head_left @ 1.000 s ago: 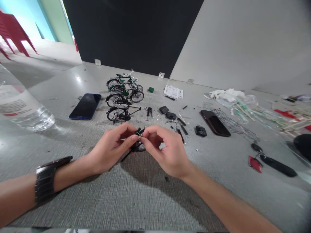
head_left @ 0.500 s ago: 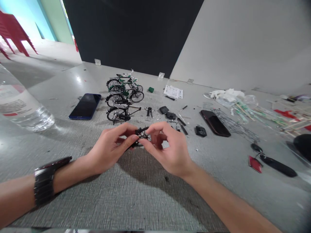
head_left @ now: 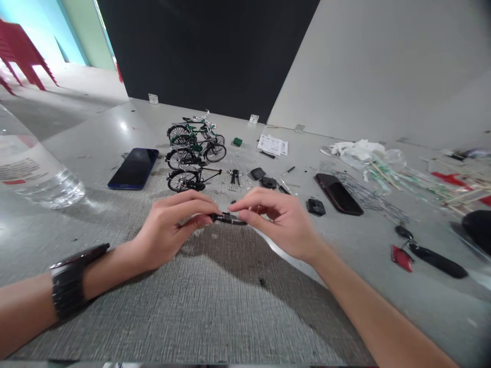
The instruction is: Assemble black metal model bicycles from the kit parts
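Between my two hands is a small black model bicycle wheel, turned almost edge-on. My left hand pinches its left end between thumb and fingers. My right hand has thumb and index finger closed on its right end. Fingertips hide parts of the wheel. Just beyond my left hand stands a black model bicycle frame with a rear wheel and no front wheel. Several assembled model bicycles, green and black, stand in a row behind it.
Loose black parts and a printed sheet lie beyond my hands. A blue phone and a water bottle are at left. To the right are a dark phone, keys and plastic sprues.
The wheel has turned from showing its spokes to nearly edge-on. My right hand has shifted slightly right, and its grip on the wheel has moved to the right end.
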The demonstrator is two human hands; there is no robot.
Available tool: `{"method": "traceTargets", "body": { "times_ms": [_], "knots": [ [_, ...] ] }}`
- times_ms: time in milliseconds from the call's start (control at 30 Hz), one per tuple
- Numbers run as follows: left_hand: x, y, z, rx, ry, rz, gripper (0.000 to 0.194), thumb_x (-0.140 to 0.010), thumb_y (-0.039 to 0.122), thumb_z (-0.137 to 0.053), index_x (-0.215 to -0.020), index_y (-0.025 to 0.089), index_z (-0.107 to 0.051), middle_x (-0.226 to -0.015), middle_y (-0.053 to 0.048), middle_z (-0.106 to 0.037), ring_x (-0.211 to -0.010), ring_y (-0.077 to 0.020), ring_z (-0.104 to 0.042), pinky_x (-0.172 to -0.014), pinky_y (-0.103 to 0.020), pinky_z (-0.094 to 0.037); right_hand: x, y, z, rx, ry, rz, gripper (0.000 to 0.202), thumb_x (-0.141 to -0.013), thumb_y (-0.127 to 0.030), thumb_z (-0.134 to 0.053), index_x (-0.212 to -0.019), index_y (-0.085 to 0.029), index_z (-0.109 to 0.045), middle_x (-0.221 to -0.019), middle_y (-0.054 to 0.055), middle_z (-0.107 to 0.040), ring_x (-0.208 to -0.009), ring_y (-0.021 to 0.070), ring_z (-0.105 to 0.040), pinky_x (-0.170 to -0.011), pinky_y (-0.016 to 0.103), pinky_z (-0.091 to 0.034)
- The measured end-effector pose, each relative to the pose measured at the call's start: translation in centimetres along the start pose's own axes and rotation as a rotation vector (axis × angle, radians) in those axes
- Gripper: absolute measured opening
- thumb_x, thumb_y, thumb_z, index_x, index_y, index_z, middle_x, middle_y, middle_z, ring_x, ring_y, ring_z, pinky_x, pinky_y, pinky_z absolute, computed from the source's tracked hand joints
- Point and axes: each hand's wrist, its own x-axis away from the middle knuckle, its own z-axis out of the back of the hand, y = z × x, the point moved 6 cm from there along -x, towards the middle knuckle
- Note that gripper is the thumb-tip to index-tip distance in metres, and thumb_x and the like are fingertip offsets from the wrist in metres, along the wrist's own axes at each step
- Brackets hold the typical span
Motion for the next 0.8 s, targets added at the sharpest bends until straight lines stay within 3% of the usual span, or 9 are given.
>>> {"method": "traceTargets", "body": {
  "times_ms": [200,433,800],
  "knots": [
    [0.3,1.0,0.1,-0.063,-0.022,-0.147,0.020,-0.100,0.013,-0.057,-0.100,0.022,-0.075,-0.104,-0.006,-0.076,-0.092,-0.0168,-0.074,-0.080,-0.027,-0.059,-0.1,-1.0,-1.0,0.003,-0.140,0.148,0.005,-0.092,-0.025,-0.073,-0.093,-0.025,-0.078,-0.092,0.002,-0.071,-0.082,0.0147,-0.066,-0.073,0.029,-0.054],
    [0.7,0.9,0.0,-0.031,-0.015,-0.115,0.018,-0.098,0.012,-0.060,-0.105,0.024,-0.072,-0.100,-0.005,-0.077,-0.099,-0.0198,-0.074,-0.090,-0.034,-0.060,0.2,-1.8,-1.5,0.138,-0.131,0.261,0.011,-0.100,-0.022,-0.060,-0.096,-0.022,-0.070,-0.094,0.003,-0.070,-0.085,0.0141,-0.065,-0.076,0.029,-0.053],
    [0.5,1.5,0.3,-0.001,0.004,-0.215,0.018,-0.097,0.009,-0.059,-0.102,0.023,-0.070,-0.100,-0.005,-0.078,-0.096,-0.0187,-0.073,-0.093,-0.035,-0.059,0.6,-1.8,-2.2,0.173,-0.163,0.237,0.008,-0.103,-0.022,-0.053,-0.100,-0.022,-0.060,-0.095,0.002,-0.065,-0.080,0.0124,-0.058,-0.071,0.026,-0.049]
  ]
}}
